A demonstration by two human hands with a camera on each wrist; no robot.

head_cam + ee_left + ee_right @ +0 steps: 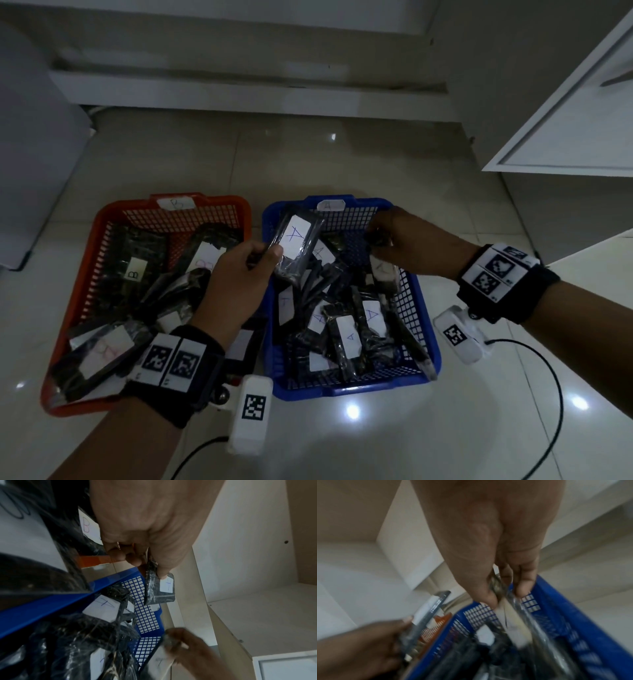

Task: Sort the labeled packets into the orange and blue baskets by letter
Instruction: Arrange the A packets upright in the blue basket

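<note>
My left hand (pixel 255 262) pinches a dark packet labeled A (pixel 297 245), held over the blue basket's (pixel 356 389) left rim; the left wrist view shows that packet (pixel 163 589) under my thumb. My right hand (pixel 390 245) pinches the top of another packet (pixel 383 274) with a white label, above the blue basket's right side; in the right wrist view this packet (pixel 511 620) hangs from my fingertips. The blue basket, tagged A, holds several A packets. The orange basket (pixel 99 233), tagged B, holds several B packets (pixel 135 270).
Both baskets sit side by side on a glossy tiled floor (pixel 342 150). A white cabinet door (pixel 565 113) stands open at the right, and a white appliance (pixel 30 171) at the left. Wrist camera cables (pixel 555 394) trail over the floor.
</note>
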